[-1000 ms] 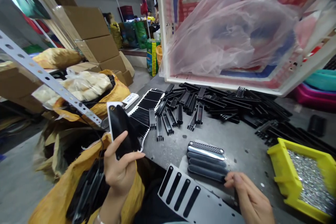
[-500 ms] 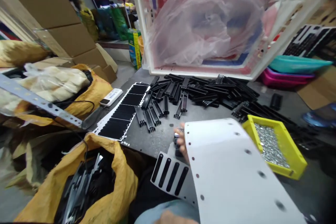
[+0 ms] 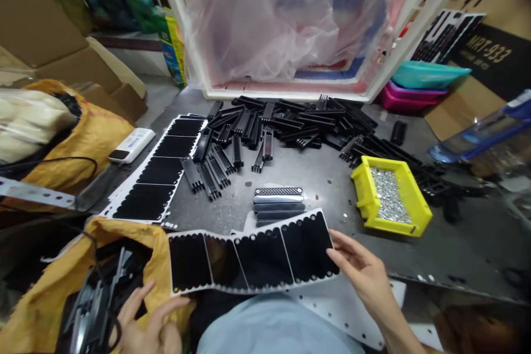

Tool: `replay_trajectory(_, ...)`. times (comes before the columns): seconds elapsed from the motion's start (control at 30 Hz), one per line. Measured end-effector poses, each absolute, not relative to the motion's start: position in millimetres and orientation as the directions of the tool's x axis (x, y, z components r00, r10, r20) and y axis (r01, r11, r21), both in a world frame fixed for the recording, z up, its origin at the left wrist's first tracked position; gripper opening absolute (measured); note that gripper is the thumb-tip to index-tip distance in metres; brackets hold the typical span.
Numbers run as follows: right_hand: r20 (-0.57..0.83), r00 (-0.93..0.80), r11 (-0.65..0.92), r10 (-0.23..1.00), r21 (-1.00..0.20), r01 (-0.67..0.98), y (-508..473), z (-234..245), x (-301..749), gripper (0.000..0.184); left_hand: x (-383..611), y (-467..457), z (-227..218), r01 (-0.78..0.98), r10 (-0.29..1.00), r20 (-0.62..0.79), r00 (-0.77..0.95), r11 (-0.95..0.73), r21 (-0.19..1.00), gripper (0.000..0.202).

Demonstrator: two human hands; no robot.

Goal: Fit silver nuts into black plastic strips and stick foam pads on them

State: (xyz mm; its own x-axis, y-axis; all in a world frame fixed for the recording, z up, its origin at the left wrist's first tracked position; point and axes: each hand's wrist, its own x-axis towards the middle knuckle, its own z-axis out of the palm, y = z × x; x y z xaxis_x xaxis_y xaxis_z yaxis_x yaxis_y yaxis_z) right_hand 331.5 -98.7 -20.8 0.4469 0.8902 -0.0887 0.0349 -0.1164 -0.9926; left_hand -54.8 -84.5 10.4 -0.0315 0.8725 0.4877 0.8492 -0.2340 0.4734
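Apparently part-done: a short row of parts (image 3: 279,207) lies aligned near the tabletop (image 3: 323,180)'s front edge, a loose heap (image 3: 317,120) behind; the right hand (image 3: 363,274) pinches the black-panelled sheet (image 3: 265,260) over that edge, the left hand (image 3: 149,323) spread.

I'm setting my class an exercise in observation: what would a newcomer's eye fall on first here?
Probably the yellow bin of small shiny pieces, bright against the dark table on the right. Next might come the black sheet with white edging, its right end held by the right hand at the near side. Farther back, a jumble of black parts lies before the big white crate.
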Motion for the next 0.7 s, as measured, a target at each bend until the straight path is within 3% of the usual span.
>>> replay_trajectory(0.1, 0.003, 0.398, -0.066, 0.917, -0.985, 0.160, -99.8, -11.8, 319.9, 0.041, -7.2, -54.0, 31.5, 0.755, 0.844, 0.515, 0.149, -0.434, 0.492, 0.025)
replay_trajectory(0.23, 0.119, 0.312, 0.019, 0.943, -0.952, 0.307, -90.2, 6.3, 313.8, 0.036, 89.1, 2.5, 53.1, 0.568, 0.810, 0.405, 0.424, -0.586, 0.577, 0.052)
replay_trajectory(0.33, 0.255, 0.318, 0.103, 0.913, -0.899, 0.425, -85.6, 15.9, 310.3, 0.036, 136.0, 27.1, 57.2, 0.403, 0.770, 0.295, 0.566, -0.571, 0.715, 0.016)
replay_trajectory(0.43, 0.333, 0.357, 0.150, 0.873, -0.878, 0.454, -82.8, 17.0, 306.7, 0.033, 152.0, 28.8, 54.1, 0.289, 0.720, 0.232, 0.654, -0.522, 0.802, 0.014)
replay_trajectory(0.5, 0.296, 0.381, 0.125, 0.876, -0.902, 0.413, -82.5, 13.0, 308.2, 0.027, 153.5, 24.1, 49.1, 0.235, 0.681, 0.220, 0.699, -0.509, 0.828, 0.018)
replay_trajectory(0.6, 0.134, 0.459, -0.008, 0.878, -0.956, 0.294, -84.1, 6.6, 322.1, 0.021, 154.4, 18.1, 38.5, 0.231, 0.693, 0.214, 0.688, -0.490, 0.841, 0.028)
replay_trajectory(0.7, 0.086, 0.677, -0.063, 0.731, -0.979, 0.192, -78.8, 13.6, 344.1, 0.025, 157.1, 13.5, 30.2, 0.295, 0.716, 0.265, 0.645, -0.554, 0.778, 0.034)
